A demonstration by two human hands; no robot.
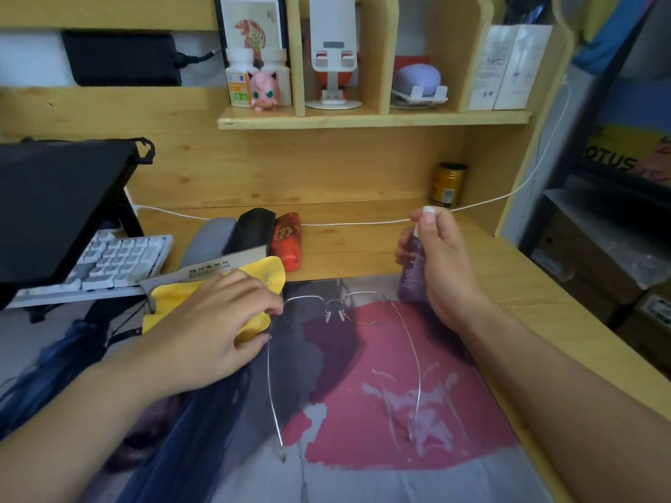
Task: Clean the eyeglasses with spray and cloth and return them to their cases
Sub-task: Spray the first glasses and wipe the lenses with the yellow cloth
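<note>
Thin silver-framed eyeglasses [348, 310] lie unfolded on the printed desk mat [381, 412], temples pointing toward me. My left hand [214, 321] pinches the frame's left corner, resting over a yellow cloth [250, 275]. My right hand [441, 263] grips a small purple spray bottle [412, 270] upright just right of the lenses, index finger on its white nozzle. Three cases lie behind: grey [207, 243], black [252, 230] and red [288, 239].
A white keyboard [109, 263] and a black laptop stand [54, 208] sit at left. A white cable [345, 223] runs across the desk back. A gold can [448, 185] stands at back right. The shelf above holds bottles, a pink figurine and boxes.
</note>
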